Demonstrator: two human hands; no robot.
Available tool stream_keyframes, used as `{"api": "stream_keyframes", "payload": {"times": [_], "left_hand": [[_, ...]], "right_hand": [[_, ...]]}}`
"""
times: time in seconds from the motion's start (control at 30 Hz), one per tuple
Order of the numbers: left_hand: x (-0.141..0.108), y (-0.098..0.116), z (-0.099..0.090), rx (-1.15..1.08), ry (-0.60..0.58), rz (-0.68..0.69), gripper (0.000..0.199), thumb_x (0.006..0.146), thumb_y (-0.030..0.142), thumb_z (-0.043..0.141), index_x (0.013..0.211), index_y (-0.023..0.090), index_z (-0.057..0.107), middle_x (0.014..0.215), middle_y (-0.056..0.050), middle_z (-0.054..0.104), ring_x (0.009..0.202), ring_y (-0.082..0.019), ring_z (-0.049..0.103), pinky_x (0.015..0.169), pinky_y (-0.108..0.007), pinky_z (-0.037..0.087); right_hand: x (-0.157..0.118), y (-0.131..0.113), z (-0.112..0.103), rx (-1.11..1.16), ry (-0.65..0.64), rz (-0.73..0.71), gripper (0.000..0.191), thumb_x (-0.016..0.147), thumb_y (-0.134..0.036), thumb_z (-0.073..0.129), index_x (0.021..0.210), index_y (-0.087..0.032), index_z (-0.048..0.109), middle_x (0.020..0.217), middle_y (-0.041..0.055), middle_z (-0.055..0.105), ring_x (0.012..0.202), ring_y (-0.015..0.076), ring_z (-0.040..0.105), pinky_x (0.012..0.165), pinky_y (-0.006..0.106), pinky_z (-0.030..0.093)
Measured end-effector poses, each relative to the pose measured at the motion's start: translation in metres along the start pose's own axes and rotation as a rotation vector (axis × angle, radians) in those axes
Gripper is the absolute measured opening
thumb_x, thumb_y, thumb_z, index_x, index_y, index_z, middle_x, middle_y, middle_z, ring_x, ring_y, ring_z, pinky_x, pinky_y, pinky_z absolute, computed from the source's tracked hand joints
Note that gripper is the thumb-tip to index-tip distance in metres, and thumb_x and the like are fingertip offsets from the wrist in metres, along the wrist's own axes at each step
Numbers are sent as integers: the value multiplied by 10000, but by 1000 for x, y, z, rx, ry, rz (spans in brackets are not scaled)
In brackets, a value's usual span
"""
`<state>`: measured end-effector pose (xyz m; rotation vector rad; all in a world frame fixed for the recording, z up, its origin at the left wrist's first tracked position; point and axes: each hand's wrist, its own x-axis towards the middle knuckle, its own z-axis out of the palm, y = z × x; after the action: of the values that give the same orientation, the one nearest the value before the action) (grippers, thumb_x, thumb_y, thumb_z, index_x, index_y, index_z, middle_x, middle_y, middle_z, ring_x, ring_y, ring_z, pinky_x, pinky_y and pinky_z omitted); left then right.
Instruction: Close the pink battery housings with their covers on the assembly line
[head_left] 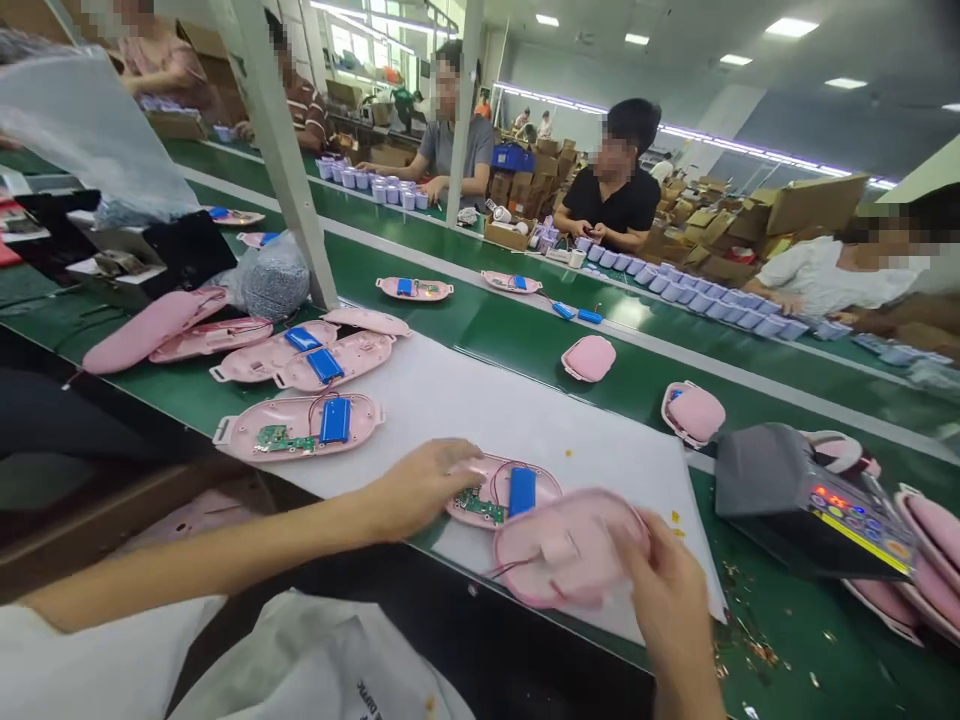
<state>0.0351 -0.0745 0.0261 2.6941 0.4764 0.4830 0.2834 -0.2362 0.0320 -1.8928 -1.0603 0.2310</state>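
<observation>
The left hand covers the edge of an open pink plastic shell. The right hand, cut off by the bottom edge, hides part of a second pink plastic shell. A white plastic bag also runs off the bottom edge, its dark lettering unreadable. Markings on a black box with red digits are too blurred to read, and small gold scraps are too small to identify.

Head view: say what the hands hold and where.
The right hand holds a pink plastic shell by its right edge; the left hand touches another shell's rim.
</observation>
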Motion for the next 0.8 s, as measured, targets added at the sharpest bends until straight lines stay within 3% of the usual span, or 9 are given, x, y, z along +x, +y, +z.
{"api": "stream_keyframes", "payload": {"times": [0.1, 0.17, 0.23, 0.37, 0.47, 0.6, 0.63, 0.7, 0.8], "left_hand": [[2, 2, 9, -26, -22, 61, 215, 944, 170, 485, 1095, 171, 637, 1088, -104, 665, 1037, -238, 601, 963, -375, 463], [10, -5, 12, -89, -8, 10, 225, 968, 134, 434, 1011, 170, 652, 983, -76, 670, 892, -186, 625, 844, -293, 490], [15, -15, 12, -135, 6, 8, 256, 975, 107, 404, 1000, 169, 651, 970, -71, 656, 831, -161, 620, 767, -250, 484], [18, -34, 8, -90, -64, 199, 207, 938, 91, 470, 998, 141, 662, 927, -98, 654, 824, -196, 603, 760, -277, 466], [19, -38, 7, -224, -55, 159, 218, 915, 80, 494, 941, 155, 698, 911, -90, 675, 811, -184, 618, 746, -261, 469], [19, -29, 6, -686, 147, -228, 150, 895, 171, 595, 892, 174, 745, 857, -38, 723, 780, -148, 652, 735, -228, 492], [19, -26, 6, -772, 204, -318, 133, 881, 181, 619, 881, 170, 752, 837, -33, 729, 772, -148, 656, 725, -229, 497], [17, -18, 6, -867, 298, -382, 118, 868, 202, 650, 868, 168, 763, 834, -35, 728, 775, -153, 656, 729, -243, 511], [19, -11, 8, -816, 445, -267, 118, 865, 269, 686, 864, 195, 778, 1024, -74, 679, 901, -175, 641, 799, -288, 541]], "right_hand": [[37, -16, 19, 216, -187, 148, 392, 703, -533, 665, 861, -175, 656, 693, 28, 628, 628, 193, 570, 554, 284, 465], [51, -19, 30, 336, -178, 313, 401, 642, -498, 699, 857, -173, 606, 605, -6, 569, 529, 156, 497, 475, 252, 412], [51, -12, 31, 368, -149, 439, 418, 609, -466, 714, 879, -172, 589, 619, -4, 574, 516, 153, 493, 449, 243, 408], [39, 4, 11, 277, -253, 538, 577, 533, -420, 718, 1042, -159, 641, 736, 35, 639, 556, 168, 528, 469, 255, 430], [44, 3, 2, 160, -380, 455, 512, 596, -519, 709, 954, -154, 688, 758, 57, 649, 624, 188, 552, 522, 265, 439], [60, -13, 9, -17, -567, 245, 445, 711, -583, 676, 832, -155, 695, 801, 66, 661, 744, 214, 584, 654, 289, 464], [62, -17, 12, -30, -557, 209, 438, 732, -584, 661, 818, -156, 685, 765, 55, 644, 711, 203, 570, 639, 286, 455], [62, -25, 19, -23, -418, 136, 437, 766, -592, 634, 805, -158, 660, 718, 38, 606, 656, 182, 534, 596, 275, 429], [52, -38, 29, 33, -161, 17, 421, 788, -581, 643, 829, -162, 640, 761, 41, 601, 676, 175, 525, 588, 264, 420]]}}
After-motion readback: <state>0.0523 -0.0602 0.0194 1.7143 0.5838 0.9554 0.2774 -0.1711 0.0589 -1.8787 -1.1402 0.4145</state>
